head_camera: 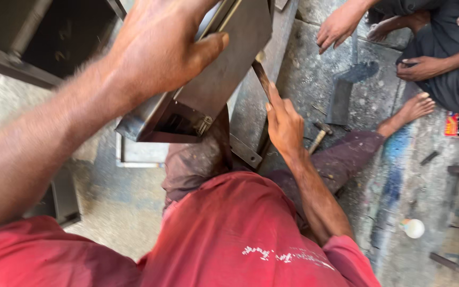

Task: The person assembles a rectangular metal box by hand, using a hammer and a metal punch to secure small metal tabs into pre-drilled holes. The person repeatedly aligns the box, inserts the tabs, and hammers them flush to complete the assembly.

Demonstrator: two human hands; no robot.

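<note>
A: Left hand [155, 50]?
B: Clamped on the top edge of the metal box [208, 85], thumb over its face, at 11 o'clock

A: Right hand [283, 125]?
B: Closed round a thin bar [261, 74], tip against the box's right edge, centre frame

A: Box position?
B: Tilted, above the lap

A: Else?
B: Hammer [320, 135] lay on the floor [314, 74] just right of the right hand; another person's hand [338, 24] at 1 o'clock, white ball [413, 228] at 4

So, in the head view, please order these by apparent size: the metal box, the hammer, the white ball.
1. metal box, though nearest the camera
2. hammer
3. white ball, looks close to the hammer
</note>
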